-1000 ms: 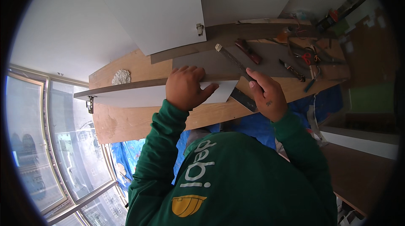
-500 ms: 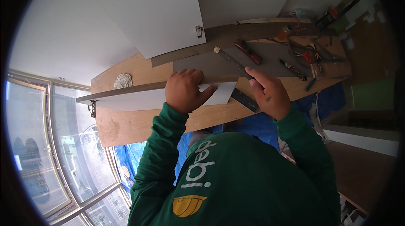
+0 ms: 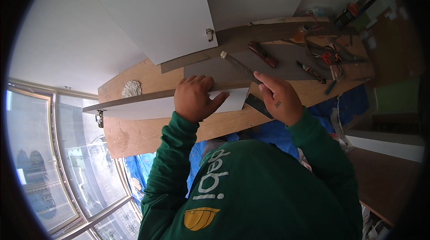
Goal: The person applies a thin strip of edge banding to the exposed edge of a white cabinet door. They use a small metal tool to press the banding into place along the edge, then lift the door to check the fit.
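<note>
A white cabinet door panel (image 3: 154, 107) with a brown upper edge stands on its side across the wooden worktop. A metal hinge (image 3: 100, 118) is fixed near its left end. My left hand (image 3: 195, 98) grips the panel's upper edge, fingers over the far side and thumb along the near white face. Closed around one end of a long, dark flat file (image 3: 239, 66) is my right hand (image 3: 281, 99); the file slants up and left, its pale tip beyond the panel. The file crosses above the panel's right end; I cannot tell whether they touch.
A red-brown hand tool (image 3: 263, 54), a utility knife (image 3: 311, 71) and red-handled scissors (image 3: 326, 56) lie on the worktop (image 3: 134, 134) at the right. A crumpled white wad (image 3: 131, 88) sits behind the panel. White cabinet doors (image 3: 156, 11) rise behind; a window (image 3: 85, 150) is at left.
My right hand has moved a little left with the file, whose tip has also shifted left. The left hand keeps its grip on the panel.
</note>
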Available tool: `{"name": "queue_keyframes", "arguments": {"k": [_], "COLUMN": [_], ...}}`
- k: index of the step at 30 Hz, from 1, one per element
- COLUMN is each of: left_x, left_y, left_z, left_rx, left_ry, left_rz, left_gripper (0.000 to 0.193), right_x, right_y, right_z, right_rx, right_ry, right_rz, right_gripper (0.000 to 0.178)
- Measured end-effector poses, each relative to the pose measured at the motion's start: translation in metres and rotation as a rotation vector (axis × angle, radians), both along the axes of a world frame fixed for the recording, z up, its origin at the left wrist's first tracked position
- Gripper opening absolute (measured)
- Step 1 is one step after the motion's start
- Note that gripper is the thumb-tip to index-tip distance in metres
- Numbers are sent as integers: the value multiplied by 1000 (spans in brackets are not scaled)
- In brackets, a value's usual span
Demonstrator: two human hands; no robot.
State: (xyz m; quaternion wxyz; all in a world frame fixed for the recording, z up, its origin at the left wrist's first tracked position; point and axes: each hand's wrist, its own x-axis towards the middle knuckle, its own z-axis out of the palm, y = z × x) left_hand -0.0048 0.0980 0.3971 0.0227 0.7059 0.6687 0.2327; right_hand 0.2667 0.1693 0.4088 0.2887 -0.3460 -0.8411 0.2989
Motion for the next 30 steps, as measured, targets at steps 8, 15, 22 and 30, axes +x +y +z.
{"name": "queue_keyframes", "arguments": {"k": [8, 15, 22, 30], "left_x": [-1, -1, -2, -2], "left_y": [-1, 2, 1, 2], "left_z": [-1, -3, -2, -2], "left_rx": [3, 66, -14, -15], "left_ry": [-11, -20, -21, -42], "left_rz": [-10, -35, -13, -18], "left_gripper": [46, 46, 46, 46], "right_x": [-1, 0, 1, 7], "right_y": [-1, -1, 0, -3], "right_z": [-2, -3, -5, -6], "right_rx": [33, 3, 67, 24], "right_ry": [-34, -65, -15, -92], "right_rz": [39, 74, 64, 107], "right_gripper": [36, 35, 35, 39]}}
